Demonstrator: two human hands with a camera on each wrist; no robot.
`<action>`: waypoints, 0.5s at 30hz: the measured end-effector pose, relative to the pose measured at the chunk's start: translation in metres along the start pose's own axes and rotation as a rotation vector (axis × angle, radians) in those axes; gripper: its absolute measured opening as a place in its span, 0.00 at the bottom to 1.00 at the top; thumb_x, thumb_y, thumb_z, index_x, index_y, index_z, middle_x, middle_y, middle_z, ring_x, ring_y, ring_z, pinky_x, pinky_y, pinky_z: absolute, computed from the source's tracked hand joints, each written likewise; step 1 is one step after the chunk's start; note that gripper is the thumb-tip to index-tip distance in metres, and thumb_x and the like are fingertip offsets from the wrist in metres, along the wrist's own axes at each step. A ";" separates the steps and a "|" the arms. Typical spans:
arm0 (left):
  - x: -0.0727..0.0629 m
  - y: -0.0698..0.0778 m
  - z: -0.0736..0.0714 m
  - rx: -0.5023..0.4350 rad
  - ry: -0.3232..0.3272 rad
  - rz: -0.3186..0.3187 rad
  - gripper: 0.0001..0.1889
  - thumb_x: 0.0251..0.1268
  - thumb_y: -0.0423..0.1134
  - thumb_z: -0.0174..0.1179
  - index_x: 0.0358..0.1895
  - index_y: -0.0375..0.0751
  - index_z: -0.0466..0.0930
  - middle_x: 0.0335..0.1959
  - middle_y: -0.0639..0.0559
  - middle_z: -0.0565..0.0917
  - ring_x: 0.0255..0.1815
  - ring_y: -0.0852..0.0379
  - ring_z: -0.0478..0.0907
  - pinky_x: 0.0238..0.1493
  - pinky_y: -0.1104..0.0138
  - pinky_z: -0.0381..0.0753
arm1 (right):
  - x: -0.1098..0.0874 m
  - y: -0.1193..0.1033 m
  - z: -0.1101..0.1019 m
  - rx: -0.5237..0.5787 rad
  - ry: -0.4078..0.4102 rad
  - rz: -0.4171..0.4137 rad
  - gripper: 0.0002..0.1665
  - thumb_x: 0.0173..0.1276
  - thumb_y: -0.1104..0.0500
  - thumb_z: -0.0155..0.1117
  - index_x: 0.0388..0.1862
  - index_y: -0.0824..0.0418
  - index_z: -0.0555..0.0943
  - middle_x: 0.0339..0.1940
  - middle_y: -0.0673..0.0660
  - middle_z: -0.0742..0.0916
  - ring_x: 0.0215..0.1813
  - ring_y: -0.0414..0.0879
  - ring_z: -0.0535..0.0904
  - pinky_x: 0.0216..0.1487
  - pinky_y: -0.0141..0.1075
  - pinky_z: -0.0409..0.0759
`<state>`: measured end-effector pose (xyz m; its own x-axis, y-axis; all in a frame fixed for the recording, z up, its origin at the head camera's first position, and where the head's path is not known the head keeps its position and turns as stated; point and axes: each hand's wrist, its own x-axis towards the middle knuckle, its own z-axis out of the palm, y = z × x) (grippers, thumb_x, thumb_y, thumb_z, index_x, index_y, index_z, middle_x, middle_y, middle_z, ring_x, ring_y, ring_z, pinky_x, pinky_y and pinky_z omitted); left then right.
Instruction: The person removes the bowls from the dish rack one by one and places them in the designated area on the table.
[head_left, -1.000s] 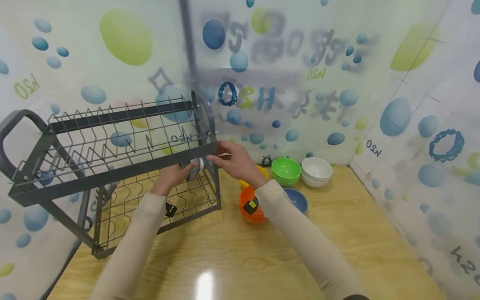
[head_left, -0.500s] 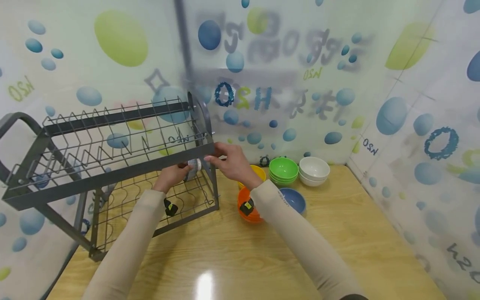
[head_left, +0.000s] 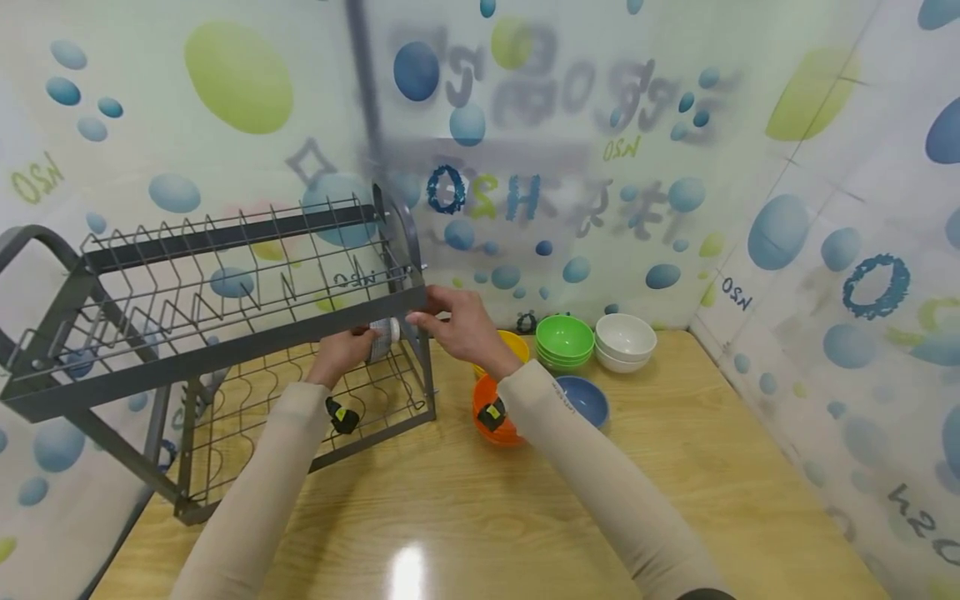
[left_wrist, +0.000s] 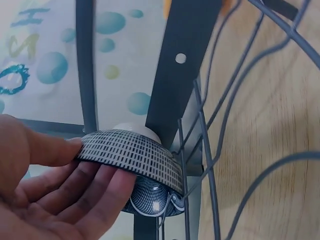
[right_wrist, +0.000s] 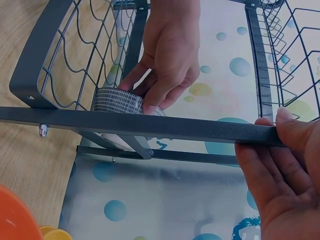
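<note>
My left hand (head_left: 343, 354) reaches into the lower tier of a dark metal dish rack (head_left: 225, 354) and holds a bowl (left_wrist: 127, 150). The bowl has a black-and-white dashed pattern outside and a white foot. In the left wrist view it is tipped on its side against the wire loops, thumb on the outside and fingers under the rim. A glossy dark patterned surface shows below that rim. My right hand (right_wrist: 285, 170) grips the rack's end post, thumb on one side and fingers on the other, as the right wrist view shows.
Right of the rack, on the wooden table (head_left: 465, 517), stand stacked orange bowls (head_left: 491, 392), yellow bowls (head_left: 516, 343), green bowls (head_left: 564, 337) and white bowls (head_left: 626, 337). A blue bowl (head_left: 585, 400) sits in front of the green ones. Patterned walls (head_left: 570, 192) close off the back and sides.
The head view has shifted slightly, so the scene sits a little further left. The left hand keeps its hold on the bowl and the right hand stays on the rack post.
</note>
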<state>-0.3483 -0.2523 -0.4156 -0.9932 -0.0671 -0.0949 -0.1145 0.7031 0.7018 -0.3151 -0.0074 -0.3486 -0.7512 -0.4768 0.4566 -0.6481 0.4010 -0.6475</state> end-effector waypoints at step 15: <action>0.000 -0.012 -0.005 -0.534 0.125 -0.125 0.26 0.83 0.36 0.44 0.78 0.33 0.60 0.76 0.34 0.67 0.74 0.37 0.70 0.72 0.48 0.74 | -0.001 0.001 0.003 0.035 0.019 -0.011 0.12 0.75 0.51 0.65 0.49 0.57 0.84 0.42 0.54 0.91 0.47 0.46 0.88 0.44 0.32 0.84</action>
<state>-0.3466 -0.2643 -0.4208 -0.9625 -0.2330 -0.1389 -0.1934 0.2305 0.9537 -0.3151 -0.0088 -0.3512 -0.7462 -0.4664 0.4751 -0.6521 0.3680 -0.6628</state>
